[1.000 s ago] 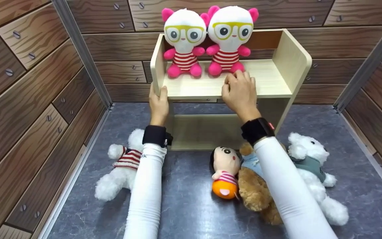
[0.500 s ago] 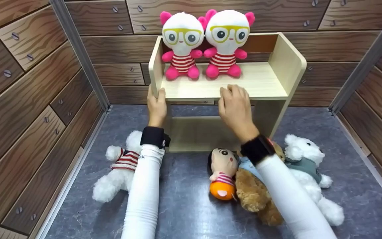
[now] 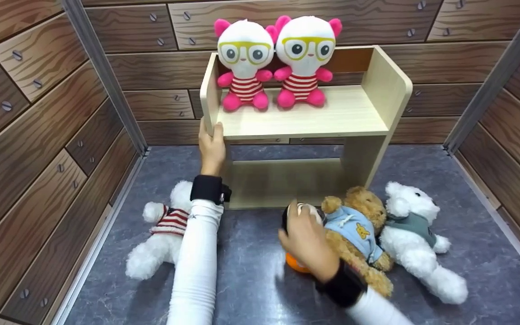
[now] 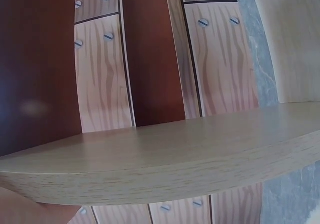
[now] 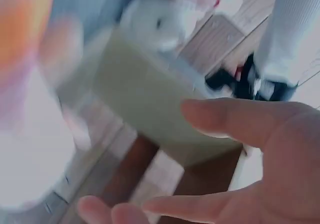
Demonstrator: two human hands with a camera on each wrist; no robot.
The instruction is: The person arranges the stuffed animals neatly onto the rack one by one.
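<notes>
My left hand [image 3: 211, 149] grips the left side panel of a pale wooden shelf [image 3: 305, 122], thumb at the front edge and fingers on the outer side. In the left wrist view the panel's edge [image 4: 160, 184] crosses the frame. My right hand [image 3: 308, 241] is over a dark-haired doll [image 3: 295, 262] with an orange bottom, covering most of it; its fingers are spread and hold nothing. The right wrist view shows the doll blurred beside the fingers. Two pink-and-white plush toys in yellow glasses, one left [image 3: 244, 88] and one right [image 3: 304, 85], sit on the top board.
Right of the doll lie a brown teddy bear [image 3: 355, 230] in a blue hoodie and a white plush [image 3: 415, 230] in green. A white plush in a striped shirt [image 3: 169, 221] lies left, partly behind my left arm. Wood-patterned walls [image 3: 30, 180] enclose the grey floor [image 3: 251, 280].
My right hand has left the front of the top board and come down toward me, over the doll. My left hand keeps its grip on the panel. The view has shifted slightly.
</notes>
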